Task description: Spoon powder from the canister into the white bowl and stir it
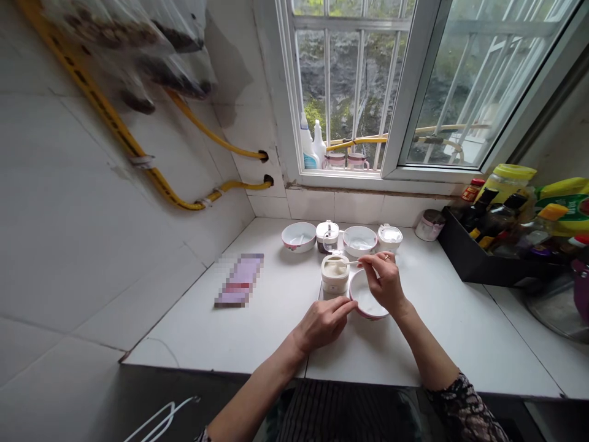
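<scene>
My right hand [386, 282] pinches the handle of a small white spoon [352, 263], whose head reaches into an open cream-coloured seasoning jar [335, 283]. Pale contents show inside that jar. Close beside it, on the right, stands a white bowl [368, 302] with a reddish rim, partly covered by my right hand. My left hand [324, 322] grips the near left edge of this bowl with its fingertips; its thumb is hard to see.
Behind stand a floral bowl [299, 238], a dark-filled clear jar [327, 238], another bowl [360, 240] and a white-lidded jar [389, 237]. A pixelated purple packet [240, 280] lies left. At right are a tin [429, 225] and a black bin [488, 261] of bottles.
</scene>
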The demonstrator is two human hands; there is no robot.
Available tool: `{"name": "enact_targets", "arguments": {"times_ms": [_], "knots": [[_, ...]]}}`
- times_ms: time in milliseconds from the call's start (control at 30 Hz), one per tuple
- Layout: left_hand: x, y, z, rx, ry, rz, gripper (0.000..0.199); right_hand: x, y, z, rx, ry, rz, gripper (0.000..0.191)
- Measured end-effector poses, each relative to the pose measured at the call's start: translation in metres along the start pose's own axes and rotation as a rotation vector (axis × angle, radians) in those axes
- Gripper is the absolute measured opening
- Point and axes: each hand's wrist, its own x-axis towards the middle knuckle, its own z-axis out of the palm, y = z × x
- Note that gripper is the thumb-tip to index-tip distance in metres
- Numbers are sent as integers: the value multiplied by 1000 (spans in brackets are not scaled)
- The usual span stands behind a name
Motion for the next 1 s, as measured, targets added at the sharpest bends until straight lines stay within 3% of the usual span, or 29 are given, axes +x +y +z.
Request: {"name": "enact_targets", "arguments": {"times_ms": [100, 300, 367, 500, 600, 833, 1000], "knots": [[-1, 0, 0, 9, -9, -3, 36, -1, 1, -1, 37, 51, 96, 15], [-1, -1, 0, -3, 2, -5, 37, 3, 8, -4, 457, 62, 590, 22], [-1, -1, 0, -8, 8, -1, 37, 5, 12, -11, 522, 73, 690, 24], [-1, -1, -1, -6, 7, 1, 36, 8, 25, -32, 533, 127, 669, 16], [-1, -1, -2, -3, -1, 1, 38, 7, 35, -42, 473, -17, 668, 12], [0, 0, -4, 12, -2, 2, 37, -4, 24, -31, 149, -329, 560, 16], [0, 0, -4, 7, -8, 0, 39, -5, 22, -29, 244, -321, 606, 16]]}}
